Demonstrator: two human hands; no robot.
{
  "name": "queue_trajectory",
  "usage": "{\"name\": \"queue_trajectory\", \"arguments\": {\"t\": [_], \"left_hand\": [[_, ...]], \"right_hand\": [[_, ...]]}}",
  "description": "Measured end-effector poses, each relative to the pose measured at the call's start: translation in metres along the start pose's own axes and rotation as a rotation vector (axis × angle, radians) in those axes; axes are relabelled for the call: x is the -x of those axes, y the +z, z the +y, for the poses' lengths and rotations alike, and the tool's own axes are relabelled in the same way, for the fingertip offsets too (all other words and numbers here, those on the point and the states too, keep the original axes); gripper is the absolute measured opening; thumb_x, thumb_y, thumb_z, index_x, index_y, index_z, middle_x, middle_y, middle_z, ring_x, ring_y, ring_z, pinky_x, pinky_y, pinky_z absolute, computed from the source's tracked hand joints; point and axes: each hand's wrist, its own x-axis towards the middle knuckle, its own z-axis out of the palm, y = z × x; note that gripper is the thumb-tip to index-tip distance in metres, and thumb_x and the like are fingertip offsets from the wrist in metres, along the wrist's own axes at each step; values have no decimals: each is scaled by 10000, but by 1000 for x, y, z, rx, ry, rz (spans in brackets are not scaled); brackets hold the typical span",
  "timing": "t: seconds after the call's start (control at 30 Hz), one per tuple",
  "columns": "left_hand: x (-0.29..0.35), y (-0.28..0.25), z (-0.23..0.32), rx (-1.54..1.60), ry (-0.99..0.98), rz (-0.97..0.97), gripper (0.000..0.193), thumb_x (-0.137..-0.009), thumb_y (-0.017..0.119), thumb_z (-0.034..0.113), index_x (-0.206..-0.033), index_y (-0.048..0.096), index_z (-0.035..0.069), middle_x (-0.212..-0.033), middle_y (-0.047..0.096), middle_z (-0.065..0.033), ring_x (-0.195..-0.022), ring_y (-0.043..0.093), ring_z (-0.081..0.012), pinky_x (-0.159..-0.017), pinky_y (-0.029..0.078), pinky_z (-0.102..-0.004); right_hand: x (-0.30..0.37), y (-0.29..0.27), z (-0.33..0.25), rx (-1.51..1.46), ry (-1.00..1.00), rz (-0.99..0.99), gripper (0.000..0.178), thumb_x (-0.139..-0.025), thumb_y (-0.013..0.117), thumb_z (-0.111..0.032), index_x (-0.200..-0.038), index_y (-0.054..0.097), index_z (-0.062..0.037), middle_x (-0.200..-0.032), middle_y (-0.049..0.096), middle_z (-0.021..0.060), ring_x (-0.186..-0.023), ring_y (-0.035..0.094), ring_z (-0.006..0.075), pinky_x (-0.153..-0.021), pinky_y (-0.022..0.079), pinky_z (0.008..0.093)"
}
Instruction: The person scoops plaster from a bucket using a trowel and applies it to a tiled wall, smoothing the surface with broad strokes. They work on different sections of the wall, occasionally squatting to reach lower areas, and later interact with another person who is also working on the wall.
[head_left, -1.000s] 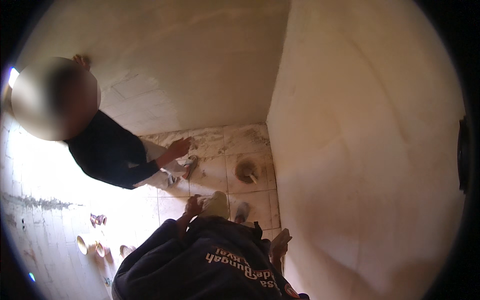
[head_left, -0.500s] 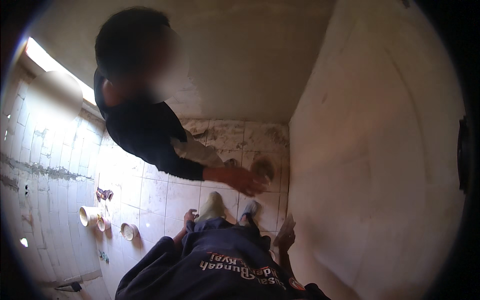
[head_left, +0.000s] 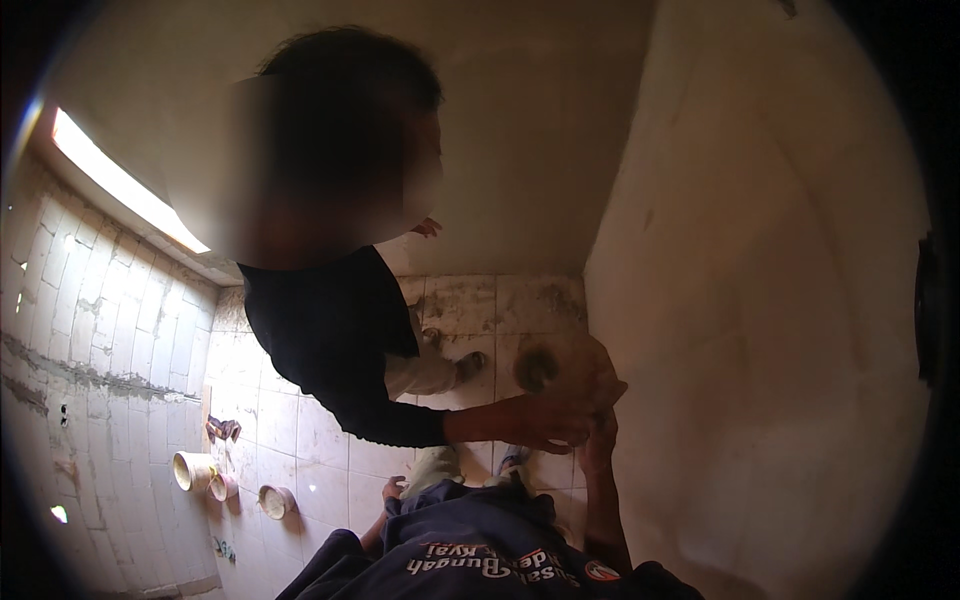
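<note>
My right hand (head_left: 597,432) is raised in front of me near the right wall and meets the hand (head_left: 550,420) of a co-worker (head_left: 330,340). Their fingers overlap mine, and a pale shape (head_left: 602,378) shows at the meeting point. Shadow and blur hide whether it is part of a hand or an object passed between us. My left hand (head_left: 394,488) hangs low beside my left thigh, fingers loosely apart, with nothing seen in it. The co-worker wears a dark long-sleeved top and stands ahead to the left.
A large pale bucket (head_left: 190,470), a smaller pinkish one (head_left: 223,487) and a round tub (head_left: 277,502) stand along the left side. A dark round shape (head_left: 536,370) is on the tiled floor (head_left: 380,455). A plastered wall (head_left: 760,330) rises close on my right.
My right hand has risen from beside my hip to the co-worker's hand. The co-worker has come closer, reaching further right, head turned. My left hand stays low.
</note>
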Motion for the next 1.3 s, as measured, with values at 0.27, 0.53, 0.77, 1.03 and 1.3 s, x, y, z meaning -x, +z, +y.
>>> {"name": "queue_trajectory", "arguments": {"t": [0.27, 0.53, 0.77, 1.03, 1.3], "left_hand": [[-9, -5, 3, 170, -168, -138, 439, -812, 835, 288, -1196, 676, 146, -1109, 749, -71, -891, 732, -267, -769, 585, -402], [-3, -22, 17, 138, 107, -177, 391, -858, 749, 136, -1232, 644, 95, -1162, 720, -107, -880, 717, -230, -706, 586, -354], [6, -38, 20, 41, -151, -270, 551, -810, 812, 195, -1294, 579, 74, -1156, 707, -143, -901, 710, -238, -735, 577, -356], [-1, -37, 35, 17, -30, -334, 501, -847, 770, 191, -1295, 584, 64, -1152, 710, -158, -918, 709, -238, -740, 569, -355], [-9, -31, 40, 1, -19, -304, 464, -852, 746, 155, -1286, 600, 76, -1179, 714, -139, -934, 711, -241, -727, 570, -360]], "right_hand": [[-10, -32, 49, 353, -10, -198, 416, -1025, 532, -176, -1412, 492, -28, -1274, 611, 111, -1116, 623, 222, -973, 525, 367], [-7, 9, 7, -180, 259, -86, 448, -937, 629, -87, -1370, 541, -15, -1259, 620, 103, -1156, 607, 223, -971, 528, 352], [-24, 1, 15, -107, 175, -213, 526, -929, 642, -54, -1420, 464, 9, -1267, 594, 107, -1133, 617, 216, -925, 563, 370], [-107, -18, 71, -209, 157, -154, 591, -987, 662, -181, -1504, 399, -70, -1402, 526, 122, -1218, 591, 300, -1012, 502, 391], [-22, -141, 214, 89, 399, 383, 491, -915, 727, -400, -1305, 594, -133, -1173, 664, 82, -967, 681, 232, -778, 551, 375]]}}
